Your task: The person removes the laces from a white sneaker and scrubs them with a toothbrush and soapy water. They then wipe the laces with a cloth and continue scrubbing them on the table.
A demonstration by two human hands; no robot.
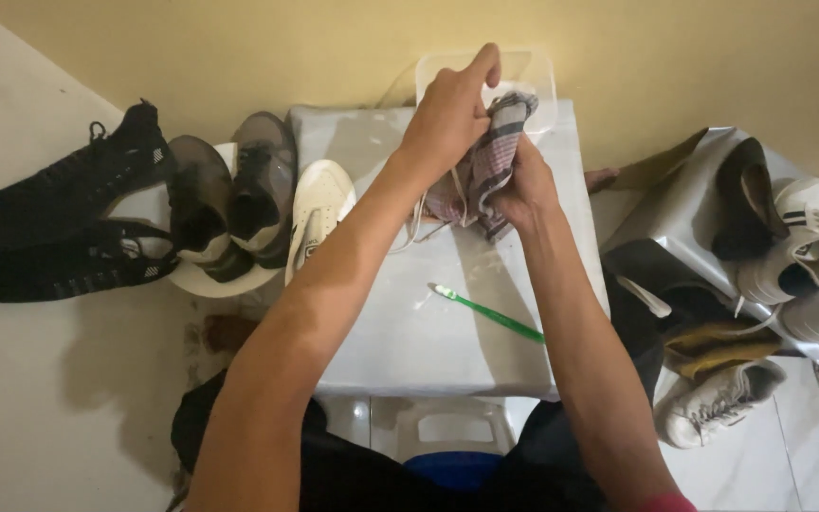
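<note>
Nearest the camera, low centre of frame, a white plastic stool (447,431) shows under the bench edge, with dark clothing on either side.

On the white-covered bench (409,351), centre frame, lies 1 green toothbrush (490,314), bristle end toward the upper left, apart from both hands.

Above it, upper centre, both hands work 1 checked cloth (490,161). The right hand (523,190) has its grip closed around the lower bunch of the cloth. The left hand (447,118) is pinched closed on the cloth's upper part, forefinger raised. White laces (419,213) hang from beneath the hands onto the bench; whether either hand also holds them cannot be told.

Judgement on the step in hand: the cloth appears to be wrung or rubbed around the laces. It would be done well by holding the right hand as the anchor, drawing the left along in short passes, and keeping the loose laces on the bench.

Beyond the hands, a clear plastic tub (537,76) stands at the bench's far edge.

Left of the bench: 1 white shoe (318,213) leaning at its side, 2 grey shoes (229,194) on a pale round tray, 2 black trainers (59,223) on the floor at far left.

Right of frame: several white shoes (808,246) on a silver sheet, 1 white trainer (718,403) lower down.
</note>
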